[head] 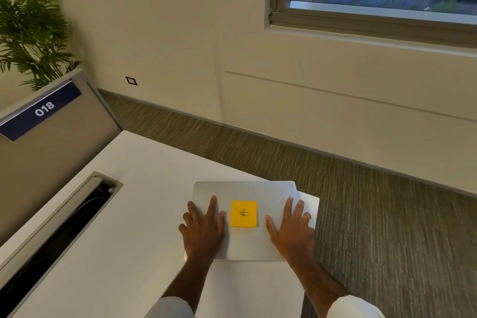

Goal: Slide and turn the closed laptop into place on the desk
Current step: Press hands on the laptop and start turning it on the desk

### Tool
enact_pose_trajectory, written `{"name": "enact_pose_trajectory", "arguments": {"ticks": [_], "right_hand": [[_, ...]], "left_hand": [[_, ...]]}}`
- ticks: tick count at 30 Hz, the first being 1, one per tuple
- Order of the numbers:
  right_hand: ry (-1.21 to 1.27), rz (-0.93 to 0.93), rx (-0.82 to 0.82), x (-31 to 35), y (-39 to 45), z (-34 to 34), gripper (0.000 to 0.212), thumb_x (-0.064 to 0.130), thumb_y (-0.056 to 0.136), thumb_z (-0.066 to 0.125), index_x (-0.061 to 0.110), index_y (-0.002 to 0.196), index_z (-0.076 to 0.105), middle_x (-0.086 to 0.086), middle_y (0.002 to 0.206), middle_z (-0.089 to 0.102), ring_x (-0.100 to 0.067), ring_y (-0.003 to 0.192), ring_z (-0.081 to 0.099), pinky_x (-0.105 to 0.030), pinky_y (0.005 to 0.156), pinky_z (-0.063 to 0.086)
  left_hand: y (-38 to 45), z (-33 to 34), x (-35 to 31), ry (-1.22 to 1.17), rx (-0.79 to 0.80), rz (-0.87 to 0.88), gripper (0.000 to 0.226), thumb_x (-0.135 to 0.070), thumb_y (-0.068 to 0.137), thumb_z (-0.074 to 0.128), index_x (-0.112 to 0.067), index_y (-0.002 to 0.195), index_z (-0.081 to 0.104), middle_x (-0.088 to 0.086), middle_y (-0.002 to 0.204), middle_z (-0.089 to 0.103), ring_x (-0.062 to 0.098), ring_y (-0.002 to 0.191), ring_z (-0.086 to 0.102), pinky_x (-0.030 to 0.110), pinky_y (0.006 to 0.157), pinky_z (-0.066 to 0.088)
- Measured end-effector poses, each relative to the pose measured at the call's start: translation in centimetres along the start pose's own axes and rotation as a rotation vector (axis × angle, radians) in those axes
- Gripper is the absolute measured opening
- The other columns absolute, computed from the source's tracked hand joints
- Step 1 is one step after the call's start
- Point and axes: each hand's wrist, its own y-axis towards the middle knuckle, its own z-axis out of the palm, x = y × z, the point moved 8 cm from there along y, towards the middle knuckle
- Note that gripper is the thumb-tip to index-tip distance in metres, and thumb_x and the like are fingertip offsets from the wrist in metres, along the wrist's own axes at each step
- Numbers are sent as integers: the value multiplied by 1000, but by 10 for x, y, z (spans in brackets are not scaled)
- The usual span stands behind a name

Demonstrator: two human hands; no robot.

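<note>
The white desk [144, 214] carries the closed silver laptop [245, 191] at its far right corner, seemingly just overhanging the edge. Left hand [202, 230] and right hand [291, 230] press flat on the lid, grip spread apart, flanking a yellow sticky note [244, 214].

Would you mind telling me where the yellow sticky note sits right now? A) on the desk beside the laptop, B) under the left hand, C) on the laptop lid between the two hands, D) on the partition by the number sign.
C: the sticky note lies on the laptop lid, between the left hand and right hand, both pressed flat.
</note>
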Motion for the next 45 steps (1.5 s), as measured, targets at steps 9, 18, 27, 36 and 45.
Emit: {"name": "enact_pose_trajectory", "arguments": {"ticks": [9,18,27,36,45], "right_hand": [[141,39,-64,-4,1,6,94,80,84,27,18,154,16,-16,147,35,-30,119,49,-42,83,54],[231,56,-62,-15,4,6,99,83,80,34,20,153,10,-14,136,35,-25,109,52,-37,75,56],[286,67,-54,-29,5,-4,101,86,76,37,30,153,5,-14,135,33,-26,107,57,-38,79,56],[318,41,-23,-26,1,-8,98,87,75,38,35,152,4,-11,131,32,-24,100,59,-35,71,54],[335,-17,-15,-1,-7,-24,99,84,78,39,32,154,4,-11,133,33,-22,103,59,-36,77,57]], "left_hand": [[17,2,17,-226,80,-103,68,-82,85,39,-40,139,35,17,132,43,37,115,48,49,89,50],[22,9,28,-513,151,-161,84,-80,76,61,-43,148,37,14,132,41,37,124,43,53,95,49],[15,9,18,-665,226,-128,93,-79,76,63,-47,154,23,10,129,40,40,119,57,44,96,50],[2,0,15,-462,175,-34,85,-82,86,40,-41,155,12,17,130,38,39,112,58,46,88,54],[-10,-13,33,-275,24,-40,77,-78,93,20,-38,157,4,18,132,38,35,108,60,42,79,55]]}}
